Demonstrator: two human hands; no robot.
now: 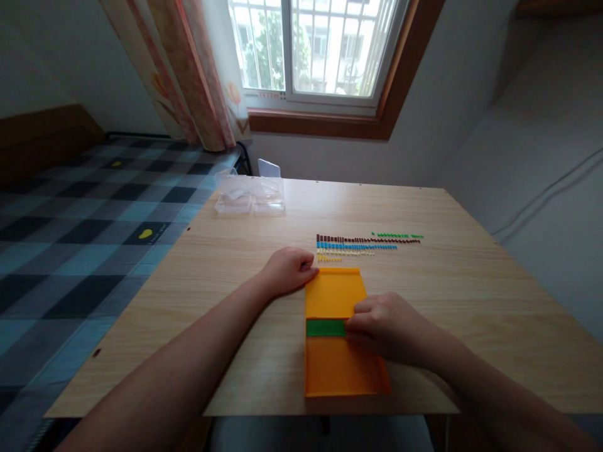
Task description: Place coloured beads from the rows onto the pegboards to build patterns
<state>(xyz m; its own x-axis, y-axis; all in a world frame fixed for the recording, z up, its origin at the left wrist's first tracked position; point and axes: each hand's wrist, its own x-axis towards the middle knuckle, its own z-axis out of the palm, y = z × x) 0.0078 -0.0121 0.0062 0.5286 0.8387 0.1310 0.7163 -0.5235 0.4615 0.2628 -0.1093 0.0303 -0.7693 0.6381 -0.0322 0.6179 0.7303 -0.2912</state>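
Observation:
On the wooden table in front of me lies a long orange box (330,370), with a flat yellow-orange panel (332,292) at its far end. A green studded plate (325,328) spans it across the middle. My left hand (291,271) rests curled on the table, its thumb at the panel's far left corner. Over the box's right side, my right hand (384,325) has its fingers pinched together at the right end of the green plate. Whatever lies between those fingertips is hidden. Beyond the box are rows of small brown (348,239), blue (351,247), cream, yellow and green bricks.
Clear plastic boxes (252,194) with raised lids stand at the table's (226,251) far left. A bed with a checked cover (85,251) is to the left. Behind the table are a barred window (320,50) and a curtain (174,69).

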